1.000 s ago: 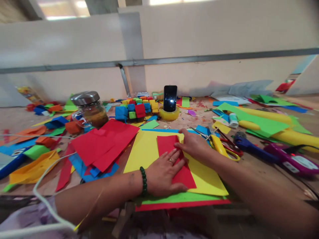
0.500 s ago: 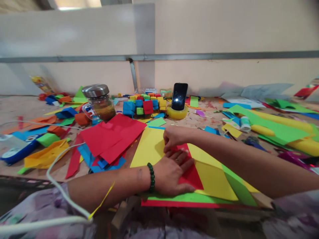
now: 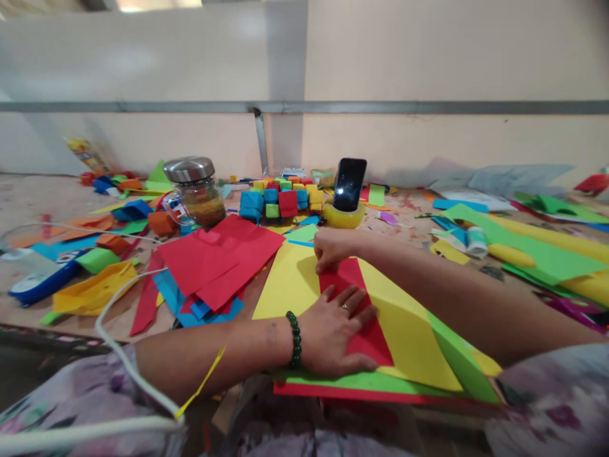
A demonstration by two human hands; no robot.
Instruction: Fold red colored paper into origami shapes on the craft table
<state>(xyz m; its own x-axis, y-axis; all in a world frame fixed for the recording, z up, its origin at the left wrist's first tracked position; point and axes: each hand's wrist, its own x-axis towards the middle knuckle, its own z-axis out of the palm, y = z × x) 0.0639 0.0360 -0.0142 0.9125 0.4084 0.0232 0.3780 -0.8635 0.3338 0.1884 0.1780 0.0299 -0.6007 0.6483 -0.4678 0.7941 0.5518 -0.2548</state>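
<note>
A folded red paper strip (image 3: 358,311) lies on a yellow sheet (image 3: 290,282), which rests on green and red sheets at the table's near edge. My left hand (image 3: 337,333), with a ring and a green bead bracelet, lies flat on the strip's lower part, fingers spread. My right hand (image 3: 333,249) has its fingers curled down onto the strip's far top-left corner, pressing it.
Loose red sheets (image 3: 223,257) lie to the left, with a glass jar (image 3: 195,192) and paper cubes (image 3: 278,202) behind. A phone (image 3: 350,184) stands in a tape roll. Yellow rolls and green paper (image 3: 533,244) fill the right. A white cable (image 3: 118,355) loops near left.
My right hand slid from the strip's right edge to its far top-left corner. My left hand stayed flat on the paper. The camera shifted left, so the scissors went out of view.
</note>
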